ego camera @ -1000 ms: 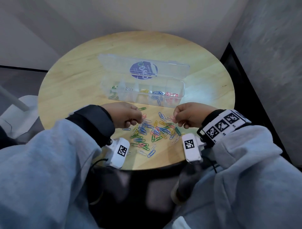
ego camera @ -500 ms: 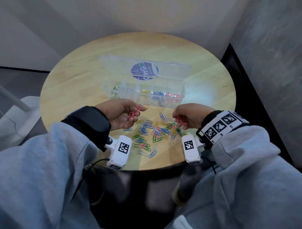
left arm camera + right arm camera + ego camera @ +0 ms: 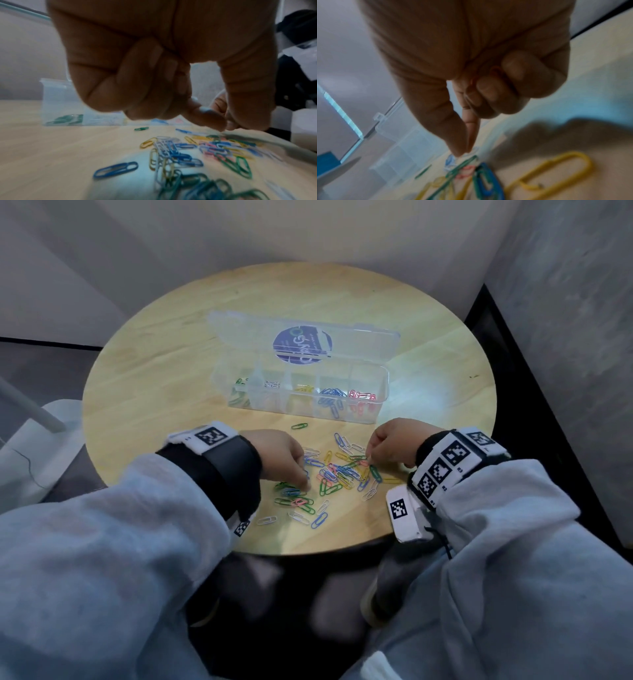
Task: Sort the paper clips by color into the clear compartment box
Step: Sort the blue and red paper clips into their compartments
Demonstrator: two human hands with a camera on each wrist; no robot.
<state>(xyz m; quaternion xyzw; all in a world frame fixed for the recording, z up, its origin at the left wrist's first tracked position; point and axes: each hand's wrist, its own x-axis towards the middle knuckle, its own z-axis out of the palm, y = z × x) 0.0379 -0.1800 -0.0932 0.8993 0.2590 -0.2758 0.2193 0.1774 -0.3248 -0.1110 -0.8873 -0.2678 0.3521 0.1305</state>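
A loose pile of coloured paper clips [image 3: 342, 474] lies on the round wooden table [image 3: 164, 364], in front of the open clear compartment box [image 3: 384, 378]. From left to right the box holds green [image 3: 239, 398], white, yellow, blue [image 3: 330, 400] and red clips [image 3: 361, 398]. My left hand [image 3: 306, 482] is palm down at the pile's left side, fingers curled tight, thumb and forefinger close together [image 3: 225, 126]. My right hand [image 3: 370, 456] pinches down at the pile's far right edge [image 3: 464, 152]. A trace of red shows between its curled fingers.
One green clip [image 3: 299, 426] lies alone between the pile and the box. The box lid [image 3: 239, 330], with its blue round sticker, lies open flat behind the box. A white stand base [image 3: 30, 446] sits left of the table. The table's front edge is near my wrists.
Half a second ago my left palm was turned up with red clips in it. Now it is turned down onto the pile. My right hand has reached forward to the pile's edge.
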